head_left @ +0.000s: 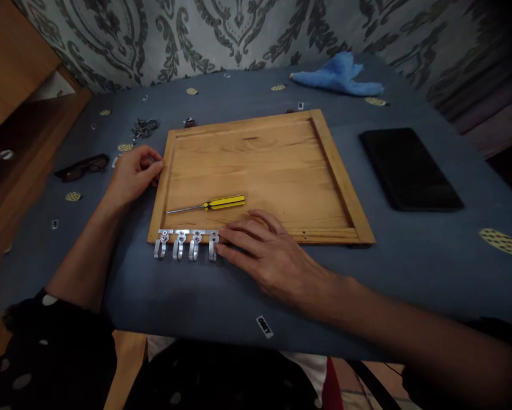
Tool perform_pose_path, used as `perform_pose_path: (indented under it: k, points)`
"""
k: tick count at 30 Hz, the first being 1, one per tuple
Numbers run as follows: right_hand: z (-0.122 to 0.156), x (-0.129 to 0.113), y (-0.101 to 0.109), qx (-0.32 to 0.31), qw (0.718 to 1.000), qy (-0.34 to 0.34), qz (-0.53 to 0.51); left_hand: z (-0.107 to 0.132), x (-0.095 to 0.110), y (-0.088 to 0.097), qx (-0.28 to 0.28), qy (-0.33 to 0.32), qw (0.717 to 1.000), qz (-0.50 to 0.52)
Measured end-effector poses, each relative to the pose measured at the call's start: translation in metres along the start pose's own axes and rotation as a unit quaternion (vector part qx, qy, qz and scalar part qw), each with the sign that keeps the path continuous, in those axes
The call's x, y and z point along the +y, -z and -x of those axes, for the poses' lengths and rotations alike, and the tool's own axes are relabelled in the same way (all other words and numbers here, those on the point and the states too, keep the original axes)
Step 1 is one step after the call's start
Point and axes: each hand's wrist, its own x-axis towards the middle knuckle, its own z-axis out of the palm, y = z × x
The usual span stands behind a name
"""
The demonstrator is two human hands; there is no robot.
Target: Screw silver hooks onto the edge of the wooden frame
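Observation:
A shallow wooden tray [256,171] with a raised rim lies on the table. At its left edge, my left hand [131,173] is curled, with thumb and forefinger against the rim; its other fingertips are partly hidden. Along the near rim runs a silver hook rail [187,232], its several metal hooks hanging over the tray's front side. My right hand [266,250] lies with fingers stretched and somewhat apart over the near rim, fingertips touching the rail's last visible hook; its thumb is hidden. A screwdriver [224,203] with a yellow and black handle rests inside the tray, tip pointing left.
Right of the tray is a black tablet [412,169]. A blue fluffy cloth [341,75] lies at the back. Dark sunglasses [82,168] and a small heap of metal pieces [144,128] are on the left, near a wooden cabinet [20,62]. The table cover [187,302] is blue-grey.

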Motion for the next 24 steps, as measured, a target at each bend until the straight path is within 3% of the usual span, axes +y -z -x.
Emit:
perform_pose_path:
  k: [4, 24]
  points:
    - [0.0, -0.0001, 0.0006, 0.003, 1.0, 0.003, 0.001, 0.0007, 0.0006, -0.0007, 0.022, 0.004, 1.0, -0.019]
    - [0.0012, 0.0019, -0.0011, -0.008, 1.0, 0.005, -0.018, 0.0024, 0.0024, 0.0019, -0.014, 0.025, 0.998, -0.047]
